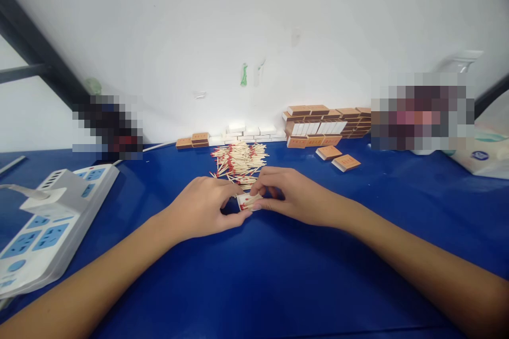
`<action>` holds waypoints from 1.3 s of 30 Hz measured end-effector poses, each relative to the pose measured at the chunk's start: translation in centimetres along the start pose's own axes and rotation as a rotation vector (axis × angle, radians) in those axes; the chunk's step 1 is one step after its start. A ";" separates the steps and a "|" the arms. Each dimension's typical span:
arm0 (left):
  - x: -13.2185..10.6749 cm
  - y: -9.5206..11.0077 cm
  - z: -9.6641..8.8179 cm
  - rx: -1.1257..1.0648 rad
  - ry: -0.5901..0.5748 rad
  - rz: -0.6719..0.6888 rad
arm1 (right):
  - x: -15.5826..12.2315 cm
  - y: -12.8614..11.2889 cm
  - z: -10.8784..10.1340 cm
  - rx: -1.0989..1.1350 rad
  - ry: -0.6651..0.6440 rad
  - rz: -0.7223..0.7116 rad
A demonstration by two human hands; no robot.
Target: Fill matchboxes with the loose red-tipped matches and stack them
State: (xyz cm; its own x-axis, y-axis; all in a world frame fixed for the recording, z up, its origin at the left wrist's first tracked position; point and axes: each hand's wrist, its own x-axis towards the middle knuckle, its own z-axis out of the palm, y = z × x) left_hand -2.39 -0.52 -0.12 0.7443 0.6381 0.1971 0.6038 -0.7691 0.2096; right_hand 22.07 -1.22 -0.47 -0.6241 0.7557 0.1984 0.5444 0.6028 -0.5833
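Observation:
A small white matchbox tray [240,202] sits between my two hands, with red-tipped matches [250,201] lying in it. My left hand [201,206] is closed on the tray's left end, its thumb at the near edge and its fingers on the far side. At the right end, my right hand [298,196] has thumb and fingers pinched on the matches; its fingertips partly hide them and the tray. Just beyond my hands lies a loose pile of matches [238,161], heads pointing mostly left.
Against the wall stand several white trays [258,132], two brown matchboxes [200,139] and a larger matchbox stack [314,140]. Two matchboxes [345,162] lie in front of that stack. A power strip [75,222] occupies the blue table's left side; a plastic bag [485,143] is far right.

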 end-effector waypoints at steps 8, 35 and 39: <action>0.0 0.0 -0.1 0.030 0.024 0.037 | -0.2 0.3 -1.3 -0.050 -0.039 0.044; -0.1 0.0 -0.2 0.049 0.007 0.054 | -0.2 -0.3 -0.2 0.048 -0.098 0.084; -0.1 0.1 -0.2 0.054 0.018 0.064 | -0.2 -0.4 -0.2 -0.023 -0.077 0.059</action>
State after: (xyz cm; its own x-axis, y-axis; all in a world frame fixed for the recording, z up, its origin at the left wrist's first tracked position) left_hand -2.45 -0.60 0.07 0.7769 0.5877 0.2260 0.5701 -0.8089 0.1440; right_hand 22.05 -1.57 -0.09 -0.6312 0.7689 0.1024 0.5938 0.5639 -0.5740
